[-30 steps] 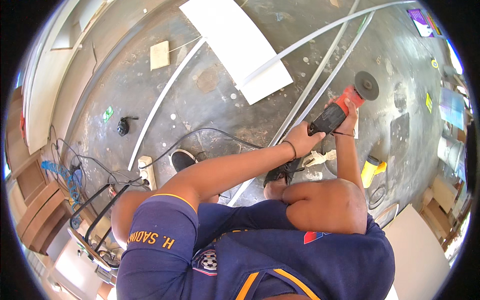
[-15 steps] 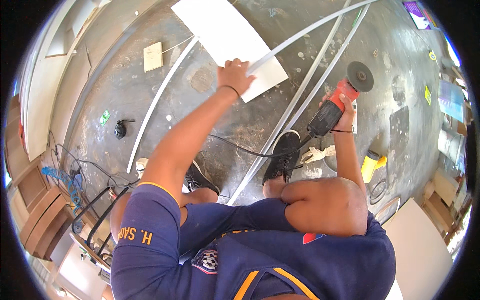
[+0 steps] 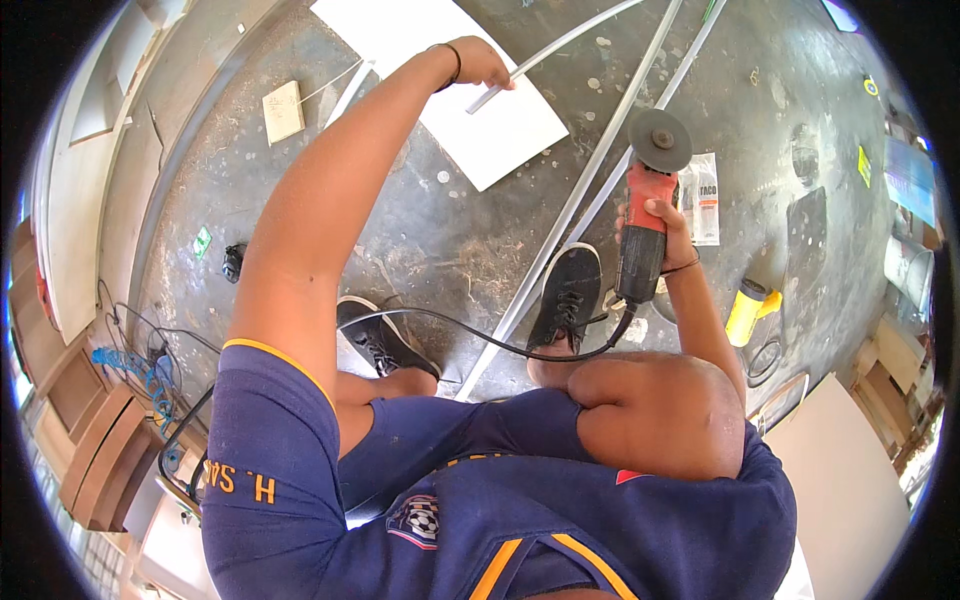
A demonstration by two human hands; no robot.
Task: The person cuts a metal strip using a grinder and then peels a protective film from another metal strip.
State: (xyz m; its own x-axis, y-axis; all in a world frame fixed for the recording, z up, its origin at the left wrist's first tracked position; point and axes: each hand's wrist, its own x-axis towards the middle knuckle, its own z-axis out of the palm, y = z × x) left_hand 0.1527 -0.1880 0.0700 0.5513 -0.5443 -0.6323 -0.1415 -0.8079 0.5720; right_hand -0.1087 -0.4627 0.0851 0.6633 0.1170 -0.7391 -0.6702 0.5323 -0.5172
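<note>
My left hand (image 3: 480,62) reaches far forward, fingers closed on a thin light-grey metal strip (image 3: 560,42) near its end. The strip's near end overhangs a white sheet (image 3: 500,140) on the floor. In my right hand (image 3: 676,232) is a red and black angle grinder (image 3: 642,250), held upright by its body. Its dark round disc (image 3: 660,140) points away from me. I cannot tell whether the disc is spinning. The black cord (image 3: 480,335) loops from the grinder's base across my shoes to the left. Two long metal strips (image 3: 600,150) lie diagonally between my hands.
Beside the grinder lies a white printed packet (image 3: 704,200). A yellow tool (image 3: 748,310) is on the floor at right. A beige block (image 3: 283,112) with a string lies at the far left. Blue hose and cables (image 3: 140,370) tangle at left. My black shoes (image 3: 572,295) flank the cord.
My left hand has moved forward, shifting the metal strip with it so its end now shows on the sheet. My right hand has brought the grinder left and turned it more upright.
</note>
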